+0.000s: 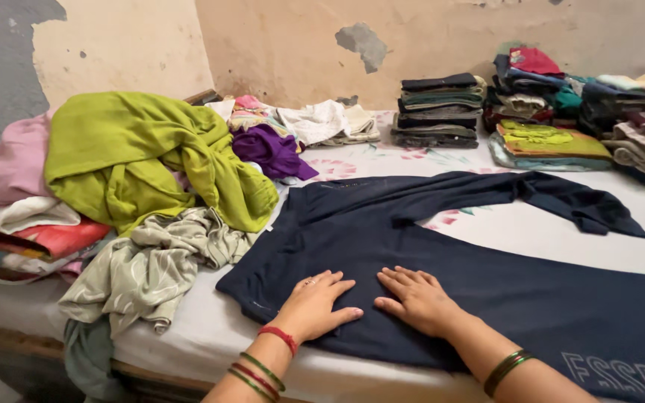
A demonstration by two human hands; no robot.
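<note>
A navy long-sleeved shirt [427, 254] of soft knit fabric lies spread flat on the bed [561, 231], one sleeve stretched out across the pale, flower-printed sheet. The left hand [315, 302] and right hand [416, 298] rest side by side on the shirt's near edge, palms down, fingers extended and slightly spread, gripping nothing; bangles ring both wrists. Beside the shirt lies a loose heap: a crumpled grey-green garment [151, 272], a lime-green cloth [143, 157] and a pink cloth [9, 164]. Beyond the shirt, a purple garment [270, 149] lies bunched, and folded stacks of clothes [438, 112] line the peeling plaster wall [300, 45].
</note>
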